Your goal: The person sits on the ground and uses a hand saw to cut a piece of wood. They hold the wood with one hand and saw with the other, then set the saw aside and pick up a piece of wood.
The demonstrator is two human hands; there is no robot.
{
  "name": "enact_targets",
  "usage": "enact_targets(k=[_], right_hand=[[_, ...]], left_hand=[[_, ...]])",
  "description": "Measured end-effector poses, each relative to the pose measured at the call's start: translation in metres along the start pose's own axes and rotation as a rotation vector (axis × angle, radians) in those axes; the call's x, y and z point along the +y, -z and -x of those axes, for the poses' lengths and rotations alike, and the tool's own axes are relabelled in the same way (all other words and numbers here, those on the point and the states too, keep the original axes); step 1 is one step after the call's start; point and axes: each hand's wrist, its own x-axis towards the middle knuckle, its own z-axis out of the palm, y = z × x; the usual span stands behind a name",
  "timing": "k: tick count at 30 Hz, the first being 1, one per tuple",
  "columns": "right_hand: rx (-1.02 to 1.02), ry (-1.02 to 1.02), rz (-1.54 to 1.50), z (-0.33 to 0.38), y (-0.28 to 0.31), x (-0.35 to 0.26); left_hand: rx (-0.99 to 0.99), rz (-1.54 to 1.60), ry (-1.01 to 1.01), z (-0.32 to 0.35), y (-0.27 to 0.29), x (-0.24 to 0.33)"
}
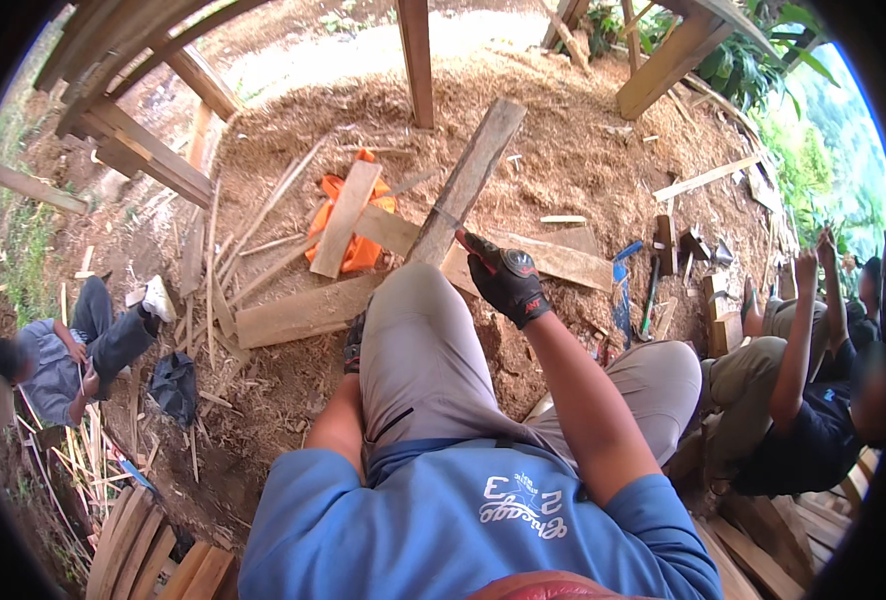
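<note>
Orange plastic sheet (361,248) under flat pale planks (303,312); black cloth bundle (175,386) on sawdust ground; blue-handled tool (623,290) near wooden offcuts.

I see a long, narrow grey weathered plank (468,180) rising at a slant from just beside my gloved right hand (505,285), its near end at the fingertips and its far end pointing up and away to the right. Its surface is rough and dull. Whether the hand grips it or only touches it, I cannot tell. My left hand (353,343) is mostly hidden behind my knee.
</note>
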Motion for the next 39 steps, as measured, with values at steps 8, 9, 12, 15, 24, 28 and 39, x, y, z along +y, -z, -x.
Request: enact_targets(k=[8, 9, 12, 15, 24, 28, 39], right_hand=[[0.058, -0.059, -0.124, 0.022, 0.032, -0.053], [-0.021, -0.144, -0.11, 0.02, 0.046, -0.069], [0.026, -0.323, 0.062, 0.018, 0.071, -0.018], [-0.026, -0.237, 0.084, -0.019, 0.061, -0.035], [-0.135, -0.265, -0.064, -0.029, 0.093, -0.016], [0.049, -0.19, -0.087, 0.016, 0.077, 0.001], [0.207, -0.179, -0.183, 0.077, 0.238, -0.058]], left_hand=[[-0.587, -0.012, 0.395, -0.044, 0.059, -0.039], [-0.523, 0.064, 0.514, -0.045, 0.076, -0.034], [-0.351, 0.239, 0.337, -0.101, 0.121, 0.146], [-0.32, -0.041, 0.124, -0.103, 0.13, 0.122], [-0.164, -0.538, 0.075, -0.147, 0.085, 0.141], [-0.151, -0.6, 0.045, -0.152, 0.086, 0.145], [-0.764, -0.252, -0.378, -0.214, 0.194, 0.334]])
